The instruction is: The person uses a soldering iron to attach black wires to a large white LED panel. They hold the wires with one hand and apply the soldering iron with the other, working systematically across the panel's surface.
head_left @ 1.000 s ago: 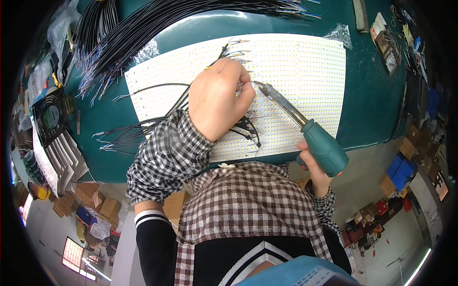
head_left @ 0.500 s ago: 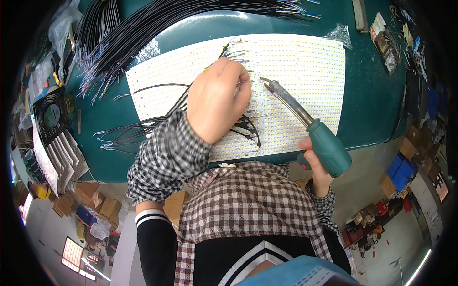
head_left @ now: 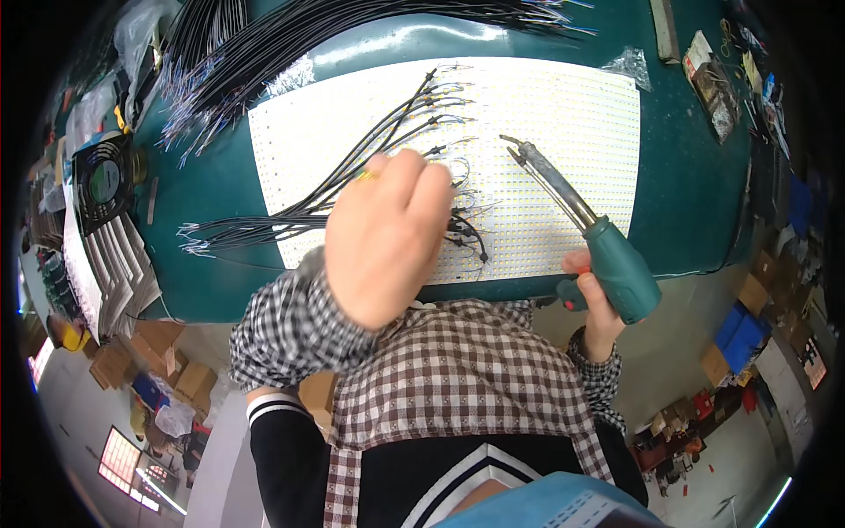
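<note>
My right hand (head_left: 600, 308) grips a soldering gun (head_left: 623, 273) by its green handle. The gun's metal tip points up and left, hovering above a large white LED panel (head_left: 563, 114) dotted with rows of small yellow chips. Over the panel's middle is my left hand (head_left: 387, 233), its fingers curled together; whatever they pinch is hidden. Black cables (head_left: 387, 132) with thin stripped wires fan out along the panel beside that hand. A lower group of cables (head_left: 238, 227) runs from under my left hand past the panel's left edge.
Thick bundles of black cable (head_left: 352, 31) lie across the back of the green table (head_left: 687, 176). A black fan (head_left: 99, 180) and a stack of white panels (head_left: 110, 273) stand at the left. At the back right are a grimy box (head_left: 711, 88) and a bar (head_left: 664, 31).
My left hand has drawn back toward me and slightly left. The soldering gun has shifted right, away from the wires. The lone cable at the panel's left side no longer shows there.
</note>
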{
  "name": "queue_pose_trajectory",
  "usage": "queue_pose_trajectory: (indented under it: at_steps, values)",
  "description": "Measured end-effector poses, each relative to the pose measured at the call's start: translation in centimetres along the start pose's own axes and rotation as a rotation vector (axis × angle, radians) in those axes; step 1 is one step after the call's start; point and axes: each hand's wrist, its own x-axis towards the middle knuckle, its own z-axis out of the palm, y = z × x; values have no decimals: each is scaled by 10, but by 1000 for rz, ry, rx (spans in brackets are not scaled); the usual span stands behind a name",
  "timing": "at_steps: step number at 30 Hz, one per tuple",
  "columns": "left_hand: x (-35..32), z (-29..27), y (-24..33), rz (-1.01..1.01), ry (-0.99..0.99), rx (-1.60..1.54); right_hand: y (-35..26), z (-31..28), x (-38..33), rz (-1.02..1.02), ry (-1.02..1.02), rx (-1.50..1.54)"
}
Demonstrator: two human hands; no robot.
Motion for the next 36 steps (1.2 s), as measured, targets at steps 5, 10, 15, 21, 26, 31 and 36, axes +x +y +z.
queue_pose_trajectory:
  at_steps: [5, 10, 15, 21, 26, 31, 36]
  values:
    - [21, 23, -17, -98, -60, -381, 4, -2, -1, -21, 31, 24]
    - [11, 31, -23, -201, 111, -384, 9, -5, 2, -96, 10, 62]
    - [8, 36, -8, 10, 189, -245, 12, -3, 1, -75, 22, 109]
    - [15, 43, -18, -108, 179, -478, 13, -5, 0, -69, 40, 124]
    - [29, 42, -26, -249, 64, -526, 15, -4, 0, -70, 55, 117]
    - [35, 36, -24, -323, -28, -602, 15, -1, 0, -55, 58, 119]
    - [32, 47, -24, -206, 67, -434, 11, 3, -1, -31, 56, 95]
